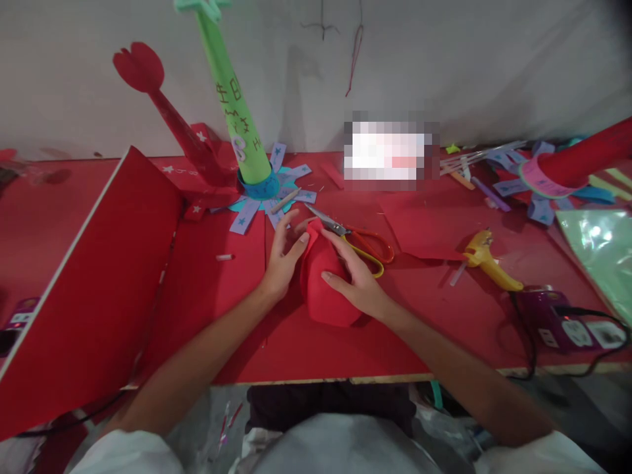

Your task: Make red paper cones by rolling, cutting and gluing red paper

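pale grey wall (276, 39) behind, soft shadows (293, 99) on it; red-topped table (385, 349) against wall; grey floor (597, 401) below

It appears to be a craft workshop, or a room set up as one. A long red table (365, 359) runs along a grey wall (276, 79), and an upright board (93, 283) stands on its left. Craft tools show the trade: scissors (368, 243) in the middle, a glue gun (486, 260) and a corded purple power strip (557, 322) on the right. A curved red sheet (328, 303) is at the near middle, while a lettered green tube (232, 99) and a red flower (139, 68) stand far left.
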